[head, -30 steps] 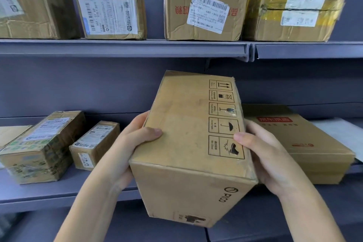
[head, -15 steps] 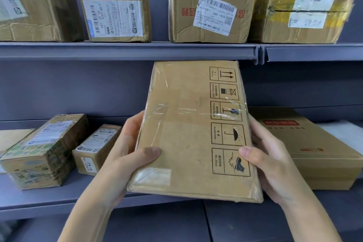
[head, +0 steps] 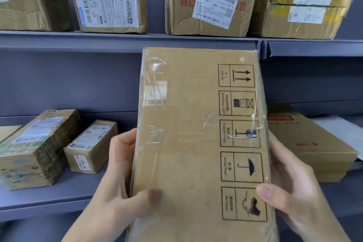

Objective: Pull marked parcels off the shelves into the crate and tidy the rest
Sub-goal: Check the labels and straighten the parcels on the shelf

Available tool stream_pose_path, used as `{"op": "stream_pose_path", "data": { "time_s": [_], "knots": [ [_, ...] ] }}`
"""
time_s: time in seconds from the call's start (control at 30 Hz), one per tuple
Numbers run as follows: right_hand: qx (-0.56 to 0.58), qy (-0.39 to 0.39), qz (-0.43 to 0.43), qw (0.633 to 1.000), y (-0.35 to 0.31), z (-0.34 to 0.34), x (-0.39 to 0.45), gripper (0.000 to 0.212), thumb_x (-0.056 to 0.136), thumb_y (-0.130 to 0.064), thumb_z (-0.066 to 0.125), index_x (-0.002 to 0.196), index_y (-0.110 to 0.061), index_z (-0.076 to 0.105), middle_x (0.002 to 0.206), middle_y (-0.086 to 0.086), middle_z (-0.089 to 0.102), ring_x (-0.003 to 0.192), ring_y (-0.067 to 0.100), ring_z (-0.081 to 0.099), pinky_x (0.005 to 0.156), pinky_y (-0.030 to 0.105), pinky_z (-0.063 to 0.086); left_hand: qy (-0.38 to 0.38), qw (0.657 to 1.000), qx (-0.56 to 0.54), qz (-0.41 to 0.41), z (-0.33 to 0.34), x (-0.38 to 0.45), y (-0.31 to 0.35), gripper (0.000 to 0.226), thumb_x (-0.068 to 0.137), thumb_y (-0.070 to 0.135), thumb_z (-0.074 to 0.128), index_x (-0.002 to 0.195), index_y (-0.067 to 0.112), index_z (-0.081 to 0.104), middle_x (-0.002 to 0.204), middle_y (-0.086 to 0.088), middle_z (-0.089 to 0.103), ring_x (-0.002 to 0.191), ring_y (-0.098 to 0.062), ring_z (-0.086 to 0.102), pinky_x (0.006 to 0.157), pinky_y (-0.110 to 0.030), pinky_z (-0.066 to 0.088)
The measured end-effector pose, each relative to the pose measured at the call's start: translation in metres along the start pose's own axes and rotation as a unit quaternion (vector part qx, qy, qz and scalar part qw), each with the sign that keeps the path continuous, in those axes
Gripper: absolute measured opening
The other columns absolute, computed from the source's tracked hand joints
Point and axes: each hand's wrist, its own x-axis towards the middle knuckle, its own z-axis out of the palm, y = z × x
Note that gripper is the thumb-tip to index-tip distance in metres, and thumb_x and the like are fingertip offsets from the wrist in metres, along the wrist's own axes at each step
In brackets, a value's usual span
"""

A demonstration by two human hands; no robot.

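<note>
Tilted further upright than a moment ago, the held parcel (head: pixel 198 143) now turns its broad printed face squarely to the camera, and its end panel no longer shows. It is a brown cardboard box wrapped in clear film, with a column of five handling symbols down its right side. The left hand (head: pixel 119 188) grasps its left edge, thumb pressed on the front face and fingers curled round behind; the right hand (head: pixel 288 188) grasps the right edge the same way, thumb beside the lowest symbol. The parcel hangs in the air in front of the grey shelves, between the upper shelf (head: pixel 117 42) and the lower shelf (head: pixel 59 190), touching neither. Four labelled boxes stand on the upper shelf. On the lower shelf, a taped box (head: pixel 33 151) and a small labelled box (head: pixel 91 146) lie to the left, and a flat box with red print (head: pixel 310 143) lies to the right.
</note>
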Motion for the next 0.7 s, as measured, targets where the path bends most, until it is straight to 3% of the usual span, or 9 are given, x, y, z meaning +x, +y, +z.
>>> {"op": "stream_pose_path", "data": {
  "time_s": [0.13, 0.27, 0.37, 0.43, 0.53, 0.63, 0.7],
  "knots": [
    [-0.002, 0.006, 0.053, 0.999, 0.032, 0.002, -0.004, 0.085, 0.066, -0.015, 0.067, 0.142, -0.027, 0.031, 0.137, -0.001, 0.052, 0.124, 0.019, 0.051, 0.094, 0.027, 0.048, -0.007, 0.997, 0.065, -0.028, -0.007, 0.010, -0.022, 0.066, 0.045, 0.019, 0.066, 0.097, 0.055, 0.046, 0.103, 0.024, 0.062, 0.104, 0.001, 0.058, 0.073, -0.016, 0.050],
    [-0.102, 0.007, 0.094, 0.990, 0.056, 0.016, -0.001, 0.087, 0.070, -0.024, 0.070, 0.140, -0.049, 0.024, 0.148, -0.013, 0.035, 0.137, 0.012, 0.033, 0.110, 0.043, 0.034, 0.082, 0.987, 0.127, -0.063, -0.013, 0.025, -0.045, 0.066, 0.057, 0.007, 0.063, 0.107, 0.043, 0.039, 0.108, 0.016, 0.055, 0.110, -0.008, 0.051, 0.080, -0.026, 0.045],
    [-0.222, 0.020, 0.112, 0.968, 0.070, 0.032, 0.002, 0.087, 0.077, -0.022, 0.067, 0.142, -0.048, 0.016, 0.149, -0.030, 0.019, 0.138, -0.007, 0.016, 0.115, 0.039, 0.026, 0.143, 0.965, 0.204, -0.076, -0.011, 0.036, -0.053, 0.081, 0.075, -0.001, 0.067, 0.138, 0.028, 0.025, 0.125, 0.012, 0.039, 0.121, -0.012, 0.037, 0.097, -0.031, 0.035],
    [-0.251, 0.014, 0.124, 0.960, 0.077, 0.040, 0.002, 0.079, 0.083, -0.015, 0.065, 0.139, -0.046, 0.019, 0.145, -0.038, 0.013, 0.132, -0.020, 0.011, 0.116, 0.027, 0.022, 0.167, 0.958, 0.216, -0.084, -0.012, 0.040, -0.058, 0.092, 0.077, 0.011, 0.072, 0.146, 0.020, 0.012, 0.138, 0.007, 0.032, 0.130, -0.014, 0.030, 0.108, -0.035, 0.029],
    [-0.274, -0.028, 0.136, 0.952, 0.087, 0.049, 0.002, 0.062, 0.087, -0.015, 0.061, 0.139, -0.031, 0.033, 0.141, -0.040, 0.008, 0.126, -0.029, 0.008, 0.112, 0.012, 0.018, 0.189, 0.963, 0.167, -0.093, -0.017, 0.040, -0.062, 0.107, 0.053, 0.054, 0.072, 0.141, 0.032, 0.015, 0.143, 0.007, 0.031, 0.132, -0.015, 0.031, 0.112, -0.046, 0.028],
    [-0.286, -0.061, 0.152, 0.944, 0.095, 0.058, 0.001, 0.057, 0.087, -0.018, 0.060, 0.139, -0.024, 0.038, 0.140, -0.042, 0.003, 0.126, -0.028, 0.006, 0.110, 0.008, 0.014, 0.202, 0.968, 0.129, -0.073, -0.019, 0.037, -0.063, 0.100, 0.043, 0.069, 0.072, 0.126, 0.050, 0.019, 0.141, 0.014, 0.034, 0.133, -0.010, 0.032, 0.112, -0.046, 0.028],
    [-0.277, -0.072, 0.157, 0.945, 0.099, 0.063, 0.001, 0.062, 0.086, -0.017, 0.060, 0.142, -0.023, 0.033, 0.142, -0.041, 0.001, 0.129, -0.024, 0.009, 0.107, 0.003, 0.012, 0.200, 0.968, 0.142, -0.055, -0.017, 0.036, -0.063, 0.109, 0.042, 0.078, 0.070, 0.133, 0.053, 0.017, 0.149, 0.011, 0.028, 0.140, -0.014, 0.023, 0.114, -0.048, 0.024]
  ]
}}
